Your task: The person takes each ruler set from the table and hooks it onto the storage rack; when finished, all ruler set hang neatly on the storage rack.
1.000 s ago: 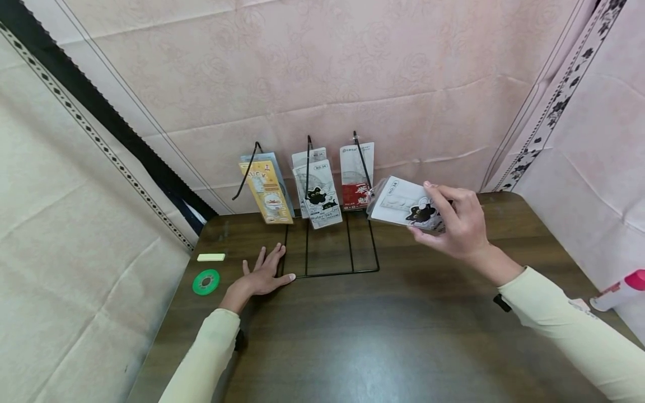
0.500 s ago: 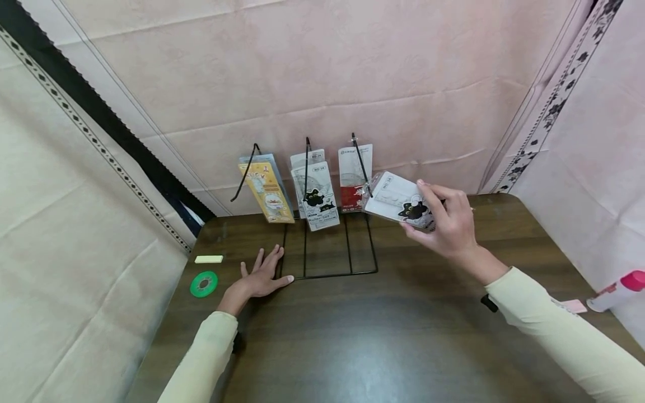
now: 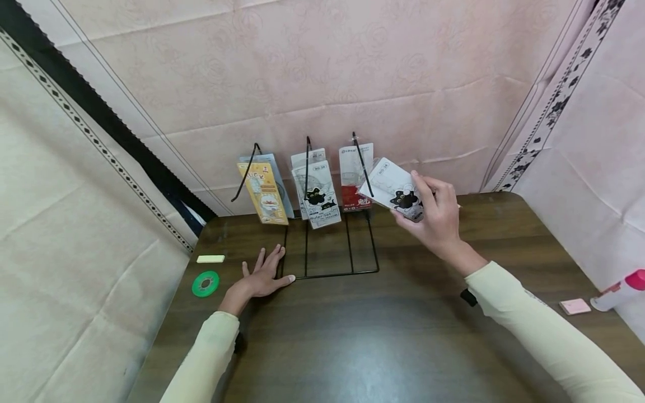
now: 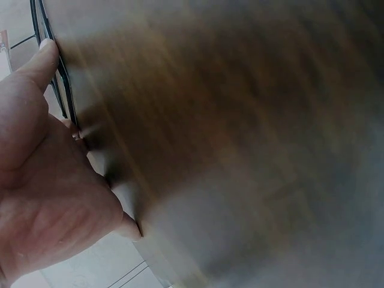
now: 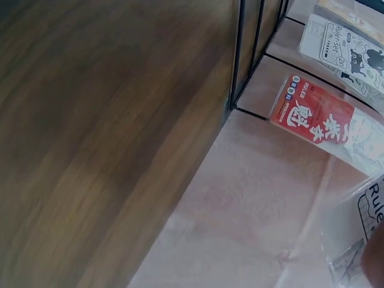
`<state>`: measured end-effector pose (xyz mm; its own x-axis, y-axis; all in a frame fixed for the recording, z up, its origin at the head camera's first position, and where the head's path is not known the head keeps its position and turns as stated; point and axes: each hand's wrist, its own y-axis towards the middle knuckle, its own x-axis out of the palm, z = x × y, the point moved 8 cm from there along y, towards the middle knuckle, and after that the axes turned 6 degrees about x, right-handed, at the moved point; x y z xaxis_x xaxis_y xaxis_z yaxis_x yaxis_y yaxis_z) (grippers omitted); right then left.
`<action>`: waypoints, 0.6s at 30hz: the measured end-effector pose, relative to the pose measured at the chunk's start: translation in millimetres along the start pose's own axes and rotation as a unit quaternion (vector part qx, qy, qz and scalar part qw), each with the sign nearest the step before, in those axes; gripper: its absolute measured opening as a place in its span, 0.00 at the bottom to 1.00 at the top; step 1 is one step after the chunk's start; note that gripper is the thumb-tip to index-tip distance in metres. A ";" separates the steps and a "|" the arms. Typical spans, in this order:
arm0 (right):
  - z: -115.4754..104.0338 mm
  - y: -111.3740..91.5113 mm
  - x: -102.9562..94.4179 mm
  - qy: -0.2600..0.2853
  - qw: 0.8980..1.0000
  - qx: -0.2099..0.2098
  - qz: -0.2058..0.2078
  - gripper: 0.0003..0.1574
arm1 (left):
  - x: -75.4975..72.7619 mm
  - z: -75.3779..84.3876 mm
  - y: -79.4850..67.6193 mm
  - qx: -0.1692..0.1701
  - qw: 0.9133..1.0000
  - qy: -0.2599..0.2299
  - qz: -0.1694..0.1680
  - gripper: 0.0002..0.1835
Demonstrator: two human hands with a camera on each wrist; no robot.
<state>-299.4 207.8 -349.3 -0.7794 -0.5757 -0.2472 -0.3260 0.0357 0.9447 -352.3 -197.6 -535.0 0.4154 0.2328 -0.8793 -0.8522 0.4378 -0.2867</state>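
Observation:
In the head view a black wire display rack [image 3: 337, 275] stands at the table's back edge, with three hooks. My left hand [image 3: 258, 280] rests on the left side of its base, fingers spread; the left wrist view shows the palm [image 4: 54, 198] and thumb by the wires. My right hand [image 3: 434, 218] pinches a white ruler set pack [image 3: 395, 187] with a black cat print, tilted, its far end beside the right hook [image 3: 364, 168]. Behind that hook hangs a red and white ruler pack [image 3: 351, 193]. Only a fingertip [image 5: 375, 258] shows in the right wrist view.
A white ruler set pack [image 3: 321, 193] hangs on the middle hook, a yellow pack [image 3: 268, 193] on the left one. Left of the rack lie a green ring [image 3: 205, 284] and a pale yellow strip [image 3: 210, 258]. A pink pad [image 3: 574, 307] and a pink-capped bottle [image 3: 622, 290] are at right.
My right hand has moved left with the ruler set pack, bringing its end to the right hook and tilting it more steeply. The left hand has stayed on the rack base.

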 end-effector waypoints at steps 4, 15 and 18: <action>3.0 -0.9 12.3 -0.015 0.999 0.029 -0.008 0.54 | 2.7 -5.7 2.7 -0.005 1.000 -0.001 -0.002 0.48; 9.8 0.0 42.9 -0.018 0.995 0.100 -0.024 0.56 | 0.1 -4.3 0.5 -0.004 1.000 0.004 0.004 0.47; 11.1 0.5 48.6 -0.013 0.993 0.111 -0.029 0.56 | 0.1 -1.1 -1.4 -0.007 1.000 0.008 0.006 0.46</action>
<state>-343.4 188.9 -363.2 -0.7681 -0.5614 -0.3079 -0.4783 0.1833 0.8588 -351.4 -199.1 -535.1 0.4001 0.2238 -0.8888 -0.8612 0.4235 -0.2810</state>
